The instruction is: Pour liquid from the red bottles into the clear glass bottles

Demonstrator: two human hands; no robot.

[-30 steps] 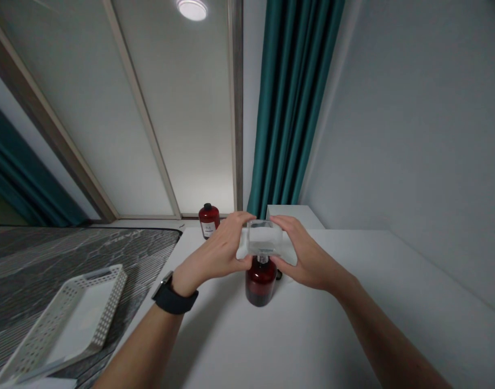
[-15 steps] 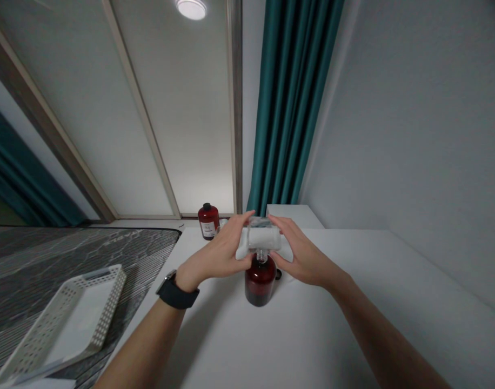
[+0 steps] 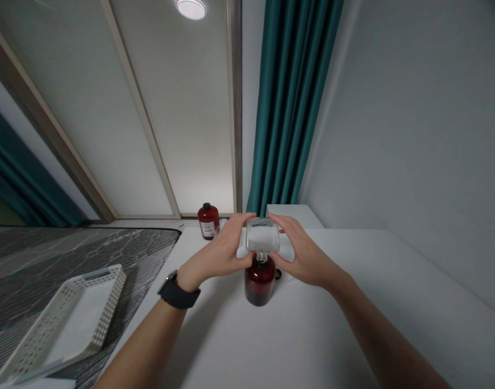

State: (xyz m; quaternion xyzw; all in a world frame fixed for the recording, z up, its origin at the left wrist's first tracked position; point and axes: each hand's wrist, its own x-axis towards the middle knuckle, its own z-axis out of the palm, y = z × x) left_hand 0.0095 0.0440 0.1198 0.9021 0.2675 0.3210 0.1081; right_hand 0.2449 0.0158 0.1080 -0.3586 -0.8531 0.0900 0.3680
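Note:
A clear glass bottle (image 3: 262,236) is held upside down between my two hands, its neck pointing into the mouth of a dark red bottle (image 3: 259,286). The red bottle stands upright on the white table (image 3: 304,335). My left hand (image 3: 223,248), with a dark watch on the wrist, grips the glass bottle's left side. On the opposite side my right hand (image 3: 302,251) grips it, thumb low near the neck. A small black cap (image 3: 278,274) lies just right of the red bottle, partly hidden by my hand.
Another red bottle (image 3: 208,222) with a white label and black cap stands at the table's far left edge. A clear object (image 3: 223,222) beside it is mostly hidden. Left of the table, a white perforated basket (image 3: 69,319) rests on a grey patterned surface (image 3: 142,254).
The glass bottle has tilted slightly, and its clear body shows more plainly between my hands. Both hands have stayed in nearly the same place. The red bottles have not moved.

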